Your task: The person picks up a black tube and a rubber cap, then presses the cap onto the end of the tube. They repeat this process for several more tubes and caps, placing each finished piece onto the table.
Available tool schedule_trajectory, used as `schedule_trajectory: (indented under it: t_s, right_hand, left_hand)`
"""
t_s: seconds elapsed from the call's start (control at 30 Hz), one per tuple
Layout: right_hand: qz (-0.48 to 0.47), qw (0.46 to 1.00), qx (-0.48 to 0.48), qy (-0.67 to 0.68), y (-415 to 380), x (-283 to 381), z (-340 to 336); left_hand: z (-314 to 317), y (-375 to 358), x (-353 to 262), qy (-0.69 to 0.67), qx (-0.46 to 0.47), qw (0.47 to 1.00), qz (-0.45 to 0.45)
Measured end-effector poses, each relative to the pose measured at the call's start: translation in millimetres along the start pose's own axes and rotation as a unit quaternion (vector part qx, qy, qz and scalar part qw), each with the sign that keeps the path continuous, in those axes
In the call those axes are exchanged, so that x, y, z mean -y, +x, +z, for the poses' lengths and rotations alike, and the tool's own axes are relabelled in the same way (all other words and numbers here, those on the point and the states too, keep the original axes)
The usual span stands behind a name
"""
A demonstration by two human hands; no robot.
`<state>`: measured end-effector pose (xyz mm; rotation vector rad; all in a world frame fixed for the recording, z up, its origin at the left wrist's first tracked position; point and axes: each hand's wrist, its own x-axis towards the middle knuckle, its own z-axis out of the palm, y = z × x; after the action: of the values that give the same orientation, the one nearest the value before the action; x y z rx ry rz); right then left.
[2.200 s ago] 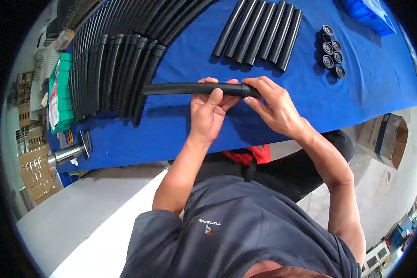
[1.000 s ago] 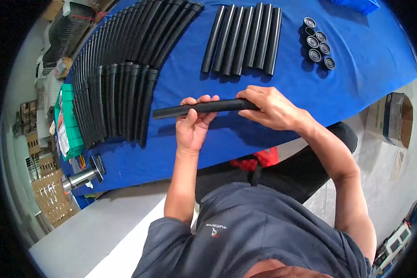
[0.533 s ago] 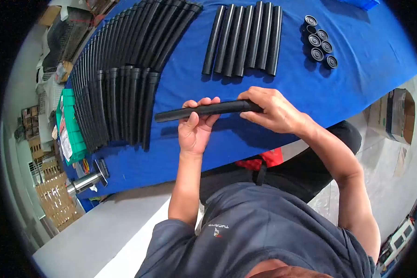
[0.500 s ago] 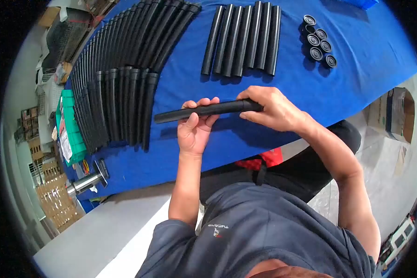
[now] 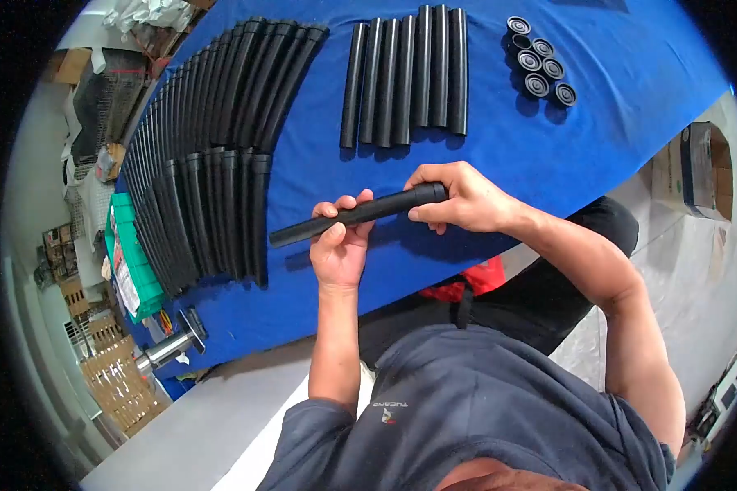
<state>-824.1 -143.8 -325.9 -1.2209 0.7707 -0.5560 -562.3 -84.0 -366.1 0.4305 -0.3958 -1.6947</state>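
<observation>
A black tube (image 5: 385,206) with a wider cap at its right end is held slightly tilted above the blue cloth. My left hand (image 5: 341,245) is wrapped round its middle, thumb on the near side. At the capped end, my right hand (image 5: 465,198) pinches the cap (image 5: 428,193) between thumb and fingers. Beyond my hands lies a row of several plain black tubes (image 5: 405,78). Several round black caps (image 5: 536,84) are grouped to the right of that row. On the left, many capped tubes (image 5: 246,82) lie side by side in two overlapping rows.
The blue cloth (image 5: 499,139) covers the table. A green bin (image 5: 139,254) with papers stands at its left edge, beside a silver metal cylinder (image 5: 165,350). Red fabric (image 5: 485,277) lies near my lap. A cardboard box (image 5: 696,176) is on the floor at the right.
The view has shifted, so the rows and caps appear further left. The held tube is tilted more, its capped end higher. Both hands keep their hold.
</observation>
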Motion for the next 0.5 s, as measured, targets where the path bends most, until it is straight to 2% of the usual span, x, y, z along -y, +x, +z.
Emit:
schedule_trajectory:
  t_s: [0.17,0.37,0.4,0.47,0.5]
  right_hand:
    - [-0.021,1.0,-0.005,-0.017,0.5,-3.7,1.0]
    - [0.019,0.999,0.005,-0.033,-2.0,9.1,-0.2]
    - [-0.084,0.99,-0.023,-0.11,-0.8,3.6,1.3]
    - [-0.279,0.92,-0.078,-0.264,3.7,-10.3,4.5]
    - [-0.272,0.917,-0.061,-0.286,-1.2,-8.2,5.3]
  left_hand:
    - [2.1,-0.2,0.2,-0.009,-0.01,1.0,-0.002]
    - [2.4,-1.0,-0.4,-0.005,-0.014,1.0,0.004]
    - [3.7,-0.6,-1.3,-0.007,-0.016,1.0,0.002]
    - [0.9,-0.1,-1.0,-0.005,-0.027,1.0,0.003]
    - [1.2,-0.3,-1.1,-0.006,-0.029,1.0,-0.001]
